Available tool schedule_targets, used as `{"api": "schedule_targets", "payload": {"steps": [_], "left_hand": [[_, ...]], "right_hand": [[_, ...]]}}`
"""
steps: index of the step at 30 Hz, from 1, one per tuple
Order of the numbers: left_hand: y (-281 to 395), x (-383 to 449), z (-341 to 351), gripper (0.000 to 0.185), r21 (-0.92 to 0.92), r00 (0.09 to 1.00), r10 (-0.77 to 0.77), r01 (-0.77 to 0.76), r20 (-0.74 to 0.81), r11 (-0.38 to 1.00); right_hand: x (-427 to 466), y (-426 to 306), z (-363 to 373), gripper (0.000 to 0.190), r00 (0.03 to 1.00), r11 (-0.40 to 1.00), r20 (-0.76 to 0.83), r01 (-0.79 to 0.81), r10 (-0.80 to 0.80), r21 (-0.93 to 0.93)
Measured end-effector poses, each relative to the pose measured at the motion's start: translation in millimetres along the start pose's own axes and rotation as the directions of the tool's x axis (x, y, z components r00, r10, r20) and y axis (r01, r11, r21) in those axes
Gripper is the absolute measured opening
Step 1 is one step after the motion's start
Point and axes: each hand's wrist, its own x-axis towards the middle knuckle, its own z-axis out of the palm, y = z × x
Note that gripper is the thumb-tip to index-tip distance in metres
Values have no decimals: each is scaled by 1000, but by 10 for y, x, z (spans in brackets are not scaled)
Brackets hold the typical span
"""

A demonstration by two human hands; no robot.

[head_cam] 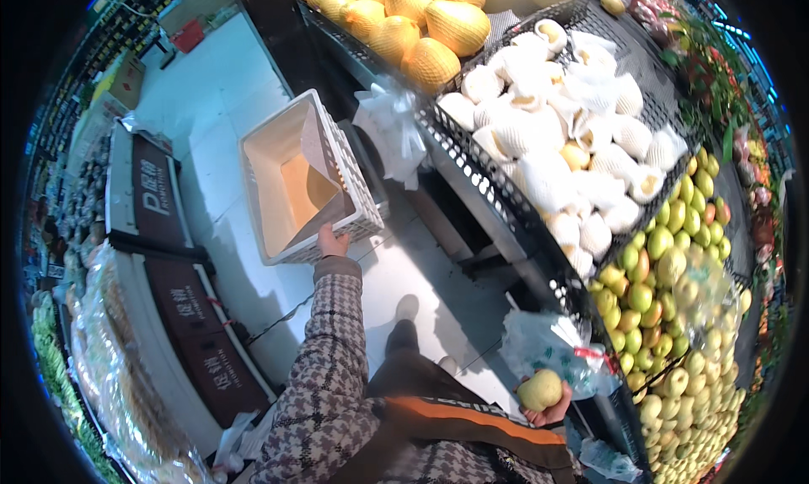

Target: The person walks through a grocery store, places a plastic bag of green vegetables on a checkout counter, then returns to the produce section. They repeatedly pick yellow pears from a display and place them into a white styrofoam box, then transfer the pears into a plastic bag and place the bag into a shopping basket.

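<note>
My left hand grips the near rim of a white plastic crate. The crate has slotted walls, and a loose brown liner sheet stands up along one inner side. Apart from the liner, I see no goods in it. Low at the right, my right hand is closed around a yellow-green pear, close to the display stand's edge. Clear plastic bags hang just beyond that hand. The nearest loose fruit is a heap of similar pale pears.
Along the right runs a black display stand with netted pomelos, foam-wrapped fruit and green-red fruit. White bags hang from its edge. Promotion panels line the left. Pale floor tiles lie between.
</note>
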Motion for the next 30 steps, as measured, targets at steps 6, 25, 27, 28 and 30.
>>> {"api": "schedule_targets", "payload": {"steps": [6, 25, 27, 28, 30], "left_hand": [[-226, 1071, 323, 85, -53, 982, -178, 181, 56, 982], [401, 1073, 1661, 73, 74, 987, 119, -111, -109, 991], [445, 1108, 1504, 62, 74, 985, 91, -80, -150, 994], [488, 1098, 1381, 57, 77, 985, 93, -82, -145, 994], [642, 1013, 1002, 43, 133, 995, 46, -34, -86, 991]], "right_hand": [[454, 153, 544, 74, 995, 992, -75, -54, 63, 112], [1083, 291, 1088, 72, 987, 979, -107, -103, 123, 174], [1127, 306, 1109, 72, 986, 967, -71, -136, 154, 213], [1136, 313, 1126, 75, 978, 988, -165, -115, 130, 99], [1189, 306, 1163, 76, 983, 991, -135, -116, 123, 59]]}}
